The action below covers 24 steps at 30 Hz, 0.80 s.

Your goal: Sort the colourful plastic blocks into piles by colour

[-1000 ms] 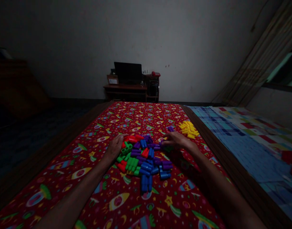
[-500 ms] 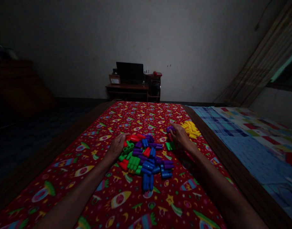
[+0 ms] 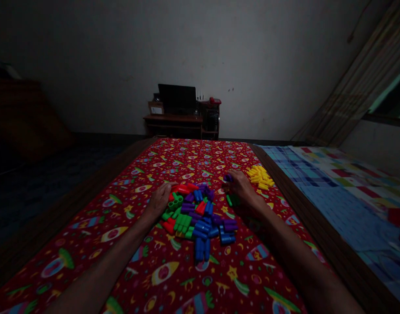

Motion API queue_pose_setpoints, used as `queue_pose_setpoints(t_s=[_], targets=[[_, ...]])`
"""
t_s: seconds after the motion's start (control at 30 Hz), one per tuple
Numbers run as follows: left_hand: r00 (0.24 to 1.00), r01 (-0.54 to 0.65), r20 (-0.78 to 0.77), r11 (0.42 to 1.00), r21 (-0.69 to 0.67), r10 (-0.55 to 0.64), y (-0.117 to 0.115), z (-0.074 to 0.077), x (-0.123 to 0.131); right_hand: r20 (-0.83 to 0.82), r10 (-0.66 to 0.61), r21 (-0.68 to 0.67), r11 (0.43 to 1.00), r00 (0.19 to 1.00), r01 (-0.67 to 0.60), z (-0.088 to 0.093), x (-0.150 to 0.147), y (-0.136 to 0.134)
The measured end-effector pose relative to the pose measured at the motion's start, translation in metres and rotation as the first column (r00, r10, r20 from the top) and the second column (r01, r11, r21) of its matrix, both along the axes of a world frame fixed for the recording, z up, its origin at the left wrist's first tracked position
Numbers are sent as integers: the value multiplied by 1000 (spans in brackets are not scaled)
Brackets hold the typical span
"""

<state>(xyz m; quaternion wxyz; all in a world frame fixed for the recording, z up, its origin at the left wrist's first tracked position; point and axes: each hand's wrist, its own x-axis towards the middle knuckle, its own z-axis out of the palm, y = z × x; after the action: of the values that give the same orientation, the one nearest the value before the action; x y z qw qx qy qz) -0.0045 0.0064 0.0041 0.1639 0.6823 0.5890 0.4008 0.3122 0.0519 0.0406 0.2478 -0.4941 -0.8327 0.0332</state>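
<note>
My left hand (image 3: 160, 199) rests at the left edge of a mixed pile of plastic building blocks, its fingers stretched along the red blocks (image 3: 183, 189); it appears open and holds nothing I can see. At the far right of the pile, my right hand (image 3: 242, 186) is closed on a purple block (image 3: 228, 178) at its fingertips. Beneath that hand lies a green block (image 3: 229, 200), partly covered. Between the hands are green blocks (image 3: 183, 222), purple blocks (image 3: 188, 208) and blue blocks (image 3: 202, 230). Beyond my right hand sits a separate heap of yellow blocks (image 3: 259, 176).
A red cloth (image 3: 121, 257) with rocket prints covers the surface under the blocks. Past its far end stands a desk (image 3: 174, 118) with a dark monitor (image 3: 177, 99). A blue checked cloth (image 3: 320, 196) spreads along the right side.
My right hand has shifted slightly left with the purple block, now covering more of the green block. A purple block at the pile's right side has moved inward. My left hand stays put.
</note>
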Motion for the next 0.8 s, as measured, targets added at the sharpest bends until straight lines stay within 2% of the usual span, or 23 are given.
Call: queue_pose_setpoints(t_s=[0.07,0.13,0.17,0.23,0.3,0.33,0.47,0.63,0.73,0.8], targets=[[1000,-1,6,1000,6,1,1,-1,0,-92,-11,66,998,996,17,-4,2,3],[1000,0,6,1000,6,0,2,-2,-1,-116,80,68,995,990,-73,-6,-5,0],[1000,0,2,1000,4,0,2,-2,-1,-99,172,31,985,980,-170,-7,-11,-4],[1000,-1,-9,1000,2,1,2,-2,-1,-44,359,-84,929,932,-361,-7,-24,-15],[1000,-6,-21,1000,4,6,2,-1,-1,-9,442,-171,883,897,-437,-8,-36,-24],[1000,-8,-26,1000,5,8,1,-1,-1,-7,442,-190,880,897,-435,-9,-39,-27],[1000,-10,-25,1000,2,10,0,-1,0,-76,349,-186,915,934,-357,-8,-34,-24],[1000,-2,8,1000,5,2,1,-1,1,-183,67,-70,994,981,-81,-1,-9,11],[1000,1,19,1000,6,-1,1,-1,0,-209,-40,17,999,977,45,1,-1,31],[1000,1,26,1000,7,-1,1,-2,0,-198,-69,68,994,978,84,1,-5,36]])
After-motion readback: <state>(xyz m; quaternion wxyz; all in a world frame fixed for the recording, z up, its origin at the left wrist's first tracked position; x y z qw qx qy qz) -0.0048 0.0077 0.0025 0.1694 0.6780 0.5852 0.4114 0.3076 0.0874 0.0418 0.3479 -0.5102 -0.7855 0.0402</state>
